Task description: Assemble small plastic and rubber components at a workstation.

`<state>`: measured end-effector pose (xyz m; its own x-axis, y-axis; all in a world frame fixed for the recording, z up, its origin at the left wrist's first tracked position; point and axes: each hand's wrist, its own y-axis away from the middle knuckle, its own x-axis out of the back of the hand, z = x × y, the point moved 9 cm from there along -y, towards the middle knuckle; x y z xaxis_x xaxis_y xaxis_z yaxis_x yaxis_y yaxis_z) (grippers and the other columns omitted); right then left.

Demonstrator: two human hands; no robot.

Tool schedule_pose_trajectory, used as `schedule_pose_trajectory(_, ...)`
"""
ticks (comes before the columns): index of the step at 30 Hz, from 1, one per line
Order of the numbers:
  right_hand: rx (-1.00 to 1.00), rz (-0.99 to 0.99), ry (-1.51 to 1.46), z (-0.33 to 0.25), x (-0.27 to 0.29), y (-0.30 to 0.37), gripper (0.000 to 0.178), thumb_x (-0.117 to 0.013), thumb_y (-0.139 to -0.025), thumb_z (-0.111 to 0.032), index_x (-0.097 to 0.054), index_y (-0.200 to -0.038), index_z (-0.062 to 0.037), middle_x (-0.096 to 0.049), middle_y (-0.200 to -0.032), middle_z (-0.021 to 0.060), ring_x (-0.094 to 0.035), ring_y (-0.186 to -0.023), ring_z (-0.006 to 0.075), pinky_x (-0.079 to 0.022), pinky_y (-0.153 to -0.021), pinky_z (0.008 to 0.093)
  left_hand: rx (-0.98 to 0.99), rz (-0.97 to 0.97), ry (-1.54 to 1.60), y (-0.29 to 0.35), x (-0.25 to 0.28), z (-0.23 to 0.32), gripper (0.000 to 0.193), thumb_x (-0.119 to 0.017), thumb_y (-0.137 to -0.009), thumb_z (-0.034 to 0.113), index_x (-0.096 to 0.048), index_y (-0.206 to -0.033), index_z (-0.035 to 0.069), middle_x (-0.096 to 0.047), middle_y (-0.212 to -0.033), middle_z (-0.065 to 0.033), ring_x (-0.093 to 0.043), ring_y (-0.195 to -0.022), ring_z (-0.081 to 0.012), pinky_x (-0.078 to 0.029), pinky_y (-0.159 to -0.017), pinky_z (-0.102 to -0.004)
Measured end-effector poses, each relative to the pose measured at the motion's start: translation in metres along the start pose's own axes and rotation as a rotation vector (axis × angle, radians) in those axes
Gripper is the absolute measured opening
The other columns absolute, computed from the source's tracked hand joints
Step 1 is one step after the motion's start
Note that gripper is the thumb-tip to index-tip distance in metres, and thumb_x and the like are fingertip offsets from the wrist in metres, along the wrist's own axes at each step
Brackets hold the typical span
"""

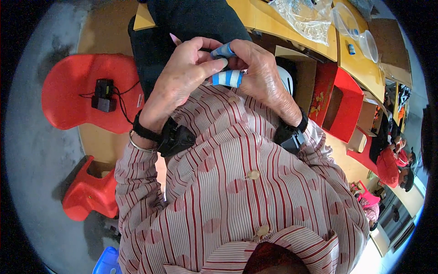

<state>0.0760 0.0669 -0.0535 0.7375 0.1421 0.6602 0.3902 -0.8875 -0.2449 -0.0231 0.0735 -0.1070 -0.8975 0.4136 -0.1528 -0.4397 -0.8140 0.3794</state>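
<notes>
My left hand and my right hand meet in front of my chest, above my dark-clad lap. The fingers of both are bent and pinched together, and whatever lies between the fingertips is mostly hidden. Blue-and-white striped tape wraps my right thumb, and a similar striped wrap covers a right finger. Beyond the left knuckles a thin pink pointed tip sticks out; its kind is unclear. Black straps with dark devices circle both wrists, and a bangle sits on the left.
At the left stands a red chair with a black adapter and cable on it. A wooden table at the upper right bears a clear bag of small pieces and plastic tubs. Red boxes stand below; other people sit far right.
</notes>
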Motion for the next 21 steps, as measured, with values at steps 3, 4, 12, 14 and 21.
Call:
schedule_pose_trajectory(3,-0.001,0.002,0.02,0.0,-0.001,0.001,0.038,-0.079,-0.062,-0.02,-0.059,-0.089,-0.0043,-0.052,-0.069,0.0045,-0.052,-0.059,0.0133,-0.045,-0.053,0.026,-0.003,0.015,-0.031,0.0,0.0,-0.001,0.036,-0.061,-0.081,0.007,-0.048,-0.112,-0.005,-0.059,-0.087,-0.0052,-0.055,-0.078,-0.01,-0.044,-0.071,-0.021)
schedule_pose_trajectory(4,0.0,0.0,0.02,-0.001,0.0,0.001,0.038,-0.079,-0.062,-0.02,-0.059,-0.089,-0.0043,-0.052,-0.069,0.0045,-0.052,-0.059,0.0133,-0.045,-0.053,0.026,0.001,0.001,-0.007,0.001,-0.001,-0.002,0.035,-0.061,-0.081,0.007,-0.048,-0.112,-0.005,-0.059,-0.087,-0.0052,-0.055,-0.078,-0.0098,-0.044,-0.071,-0.021)
schedule_pose_trajectory(12,-0.006,-0.029,0.011,0.006,-0.004,0.004,0.042,-0.079,-0.063,-0.022,-0.062,-0.098,-0.0048,-0.058,-0.076,0.0076,-0.057,-0.061,0.016,-0.048,-0.055,0.0286,-0.008,0.015,0.005,0.0,0.001,-0.008,0.034,-0.061,-0.082,0.008,-0.049,-0.112,-0.004,-0.059,-0.085,-0.0048,-0.055,-0.076,-0.009,-0.044,-0.067,-0.0201)
schedule_pose_trajectory(14,0.025,-0.035,0.038,0.002,-0.003,0.002,0.042,-0.079,-0.063,-0.022,-0.062,-0.097,-0.0047,-0.059,-0.076,0.0078,-0.057,-0.061,0.0163,-0.048,-0.055,0.0284,-0.009,-0.002,0.01,0.0,0.001,-0.008,0.035,-0.06,-0.082,0.008,-0.048,-0.113,-0.005,-0.059,-0.085,-0.005,-0.056,-0.075,-0.009,-0.044,-0.065,-0.0197)
schedule_pose_trajectory(21,0.048,-0.047,0.04,-0.005,0.001,-0.002,0.036,-0.075,-0.063,-0.022,-0.059,-0.087,-0.0006,-0.06,-0.074,0.0149,-0.06,-0.07,0.0319,-0.049,-0.062,0.0368,-0.014,-0.022,0.044,0.001,0.0,-0.004,0.038,-0.061,-0.082,0.009,-0.047,-0.114,-0.005,-0.06,-0.086,-0.0056,-0.056,-0.075,-0.0094,-0.044,-0.064,-0.0204)
